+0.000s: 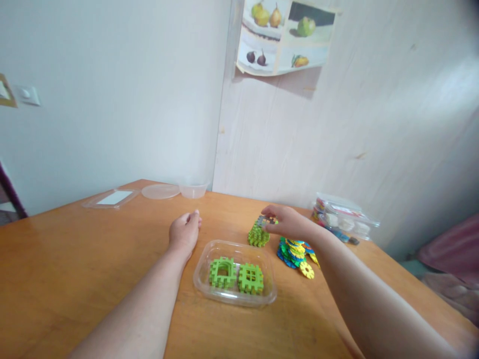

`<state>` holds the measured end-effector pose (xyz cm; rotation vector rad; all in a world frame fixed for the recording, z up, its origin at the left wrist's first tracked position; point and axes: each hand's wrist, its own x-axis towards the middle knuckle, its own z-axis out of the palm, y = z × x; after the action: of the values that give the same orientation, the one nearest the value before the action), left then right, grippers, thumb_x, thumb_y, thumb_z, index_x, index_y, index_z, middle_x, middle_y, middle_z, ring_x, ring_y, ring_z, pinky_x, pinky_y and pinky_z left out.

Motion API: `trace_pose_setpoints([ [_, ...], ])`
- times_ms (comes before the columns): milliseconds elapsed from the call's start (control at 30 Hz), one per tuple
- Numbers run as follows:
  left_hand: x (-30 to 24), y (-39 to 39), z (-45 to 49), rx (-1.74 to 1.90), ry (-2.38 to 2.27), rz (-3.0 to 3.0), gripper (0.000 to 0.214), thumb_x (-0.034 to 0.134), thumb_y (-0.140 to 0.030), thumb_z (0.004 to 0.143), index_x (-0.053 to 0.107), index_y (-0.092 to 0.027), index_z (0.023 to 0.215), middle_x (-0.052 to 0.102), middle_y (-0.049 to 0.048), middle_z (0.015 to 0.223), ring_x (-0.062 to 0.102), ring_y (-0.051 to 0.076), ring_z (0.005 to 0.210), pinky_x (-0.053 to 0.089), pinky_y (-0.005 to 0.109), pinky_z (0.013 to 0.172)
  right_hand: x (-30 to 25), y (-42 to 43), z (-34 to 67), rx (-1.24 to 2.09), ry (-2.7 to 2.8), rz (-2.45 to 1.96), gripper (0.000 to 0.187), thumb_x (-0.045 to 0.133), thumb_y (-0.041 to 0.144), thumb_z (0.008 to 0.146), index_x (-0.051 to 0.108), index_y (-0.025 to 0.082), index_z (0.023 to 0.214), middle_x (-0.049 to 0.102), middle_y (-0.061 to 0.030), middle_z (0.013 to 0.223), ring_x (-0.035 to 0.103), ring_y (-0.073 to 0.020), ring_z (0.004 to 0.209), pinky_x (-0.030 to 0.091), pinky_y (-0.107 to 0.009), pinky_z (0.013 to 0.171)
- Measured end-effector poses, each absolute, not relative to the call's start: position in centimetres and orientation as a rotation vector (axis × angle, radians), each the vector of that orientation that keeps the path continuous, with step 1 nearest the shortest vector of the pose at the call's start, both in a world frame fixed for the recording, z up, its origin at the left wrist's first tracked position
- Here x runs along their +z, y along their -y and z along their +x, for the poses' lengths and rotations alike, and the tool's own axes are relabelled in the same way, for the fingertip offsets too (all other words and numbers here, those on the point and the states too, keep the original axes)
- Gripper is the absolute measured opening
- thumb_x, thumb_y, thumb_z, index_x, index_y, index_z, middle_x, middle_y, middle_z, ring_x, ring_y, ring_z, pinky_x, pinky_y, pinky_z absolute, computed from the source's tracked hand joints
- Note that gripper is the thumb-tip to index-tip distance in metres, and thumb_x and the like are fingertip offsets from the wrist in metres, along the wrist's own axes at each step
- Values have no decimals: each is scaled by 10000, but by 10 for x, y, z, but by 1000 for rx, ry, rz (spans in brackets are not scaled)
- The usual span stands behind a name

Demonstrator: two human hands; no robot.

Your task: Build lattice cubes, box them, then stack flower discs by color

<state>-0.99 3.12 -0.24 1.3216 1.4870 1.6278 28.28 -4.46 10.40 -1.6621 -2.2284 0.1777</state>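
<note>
My right hand (283,222) pinches a grey notched building block (264,221) just above a stack of green building blocks (258,235); whether the two touch, I cannot tell. Loosely curled, my left hand (185,232) rests on the table behind the clear plastic tub, and nothing shows in its fingers. Inside this tub (202,285) lie two side-by-side piles of notched green blocks: the left pile (222,273) has an arched opening on top, the right pile (250,278) a window grid.
Yellow and blue flower-shaped discs (295,252) are heaped right of the green stack. Behind my right forearm stands a lidded clear box (346,219). A round lid (160,191), a bowl (193,190) and a rectangular lid (114,197) lie along the table's back edge, near the wall.
</note>
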Motion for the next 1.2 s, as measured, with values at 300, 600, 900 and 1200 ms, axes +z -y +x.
trace_pose_setpoints([
  [300, 1, -27, -8, 1604, -1514, 1313, 389, 532, -529, 784, 644, -169, 687, 681, 71, 656, 585, 175, 564, 399, 257, 508, 125, 125, 257, 350, 2457, -1404, 468, 704, 410, 808, 624, 283, 1251, 653, -39, 1268, 583, -239, 1171, 453, -375, 1002],
  [600, 1, -26, -7, 1607, -1509, 1298, 395, 542, -531, 786, 654, -159, 711, 687, 79, 687, 600, 175, 591, 403, 249, 507, 116, 135, 253, 257, 2530, -1361, 518, 681, 494, 834, 611, 280, 1301, 645, -56, 1296, 566, -253, 1198, 442, -394, 1010],
  [900, 5, -23, -7, 1603, -1523, 1325, 372, 548, -513, 788, 650, -173, 678, 699, 69, 676, 630, 195, 628, 435, 264, 556, 103, 63, 290, 162, 2191, -1642, 406, 625, 366, 871, 636, 195, 1239, 679, -94, 1249, 641, -255, 1092, 490, -383, 944],
  [1200, 7, -20, -5, 1614, -1506, 1312, 369, 552, -510, 783, 647, -168, 681, 695, 68, 680, 627, 192, 631, 431, 259, 542, 116, 86, 255, 164, 2374, -1431, 226, 655, 390, 857, 703, 219, 996, 715, -45, 988, 645, -196, 895, 469, -306, 792],
])
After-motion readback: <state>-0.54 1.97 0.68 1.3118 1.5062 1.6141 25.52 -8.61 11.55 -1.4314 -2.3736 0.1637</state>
